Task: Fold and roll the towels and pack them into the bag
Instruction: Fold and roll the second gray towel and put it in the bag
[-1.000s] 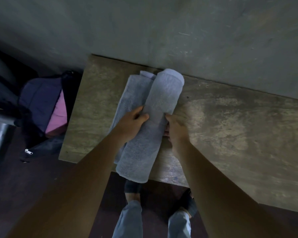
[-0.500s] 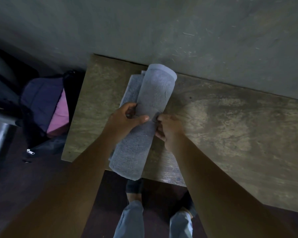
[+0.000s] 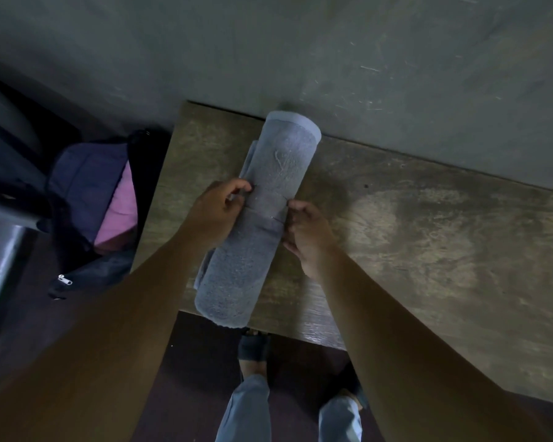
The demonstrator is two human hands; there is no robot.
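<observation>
I see the rolled grey towel point(image 3: 253, 253) lying lengthwise on the table's point(image 3: 428, 250) left part. Its near end hangs over the near edge and its far end sits close to the wall point(image 3: 300, 43); bare tabletop stretches right. The left hand point(image 3: 216, 215) and right hand point(image 3: 307, 231) curl round its middle from either side. The open bag point(image 3: 87, 186) sits on the floor to the left.

Grey towel point(image 3: 253, 250), rolled long, lies diagonally at centre; open dark bag point(image 3: 83, 193) holding pink cloth point(image 3: 118, 212) sits at left.
</observation>
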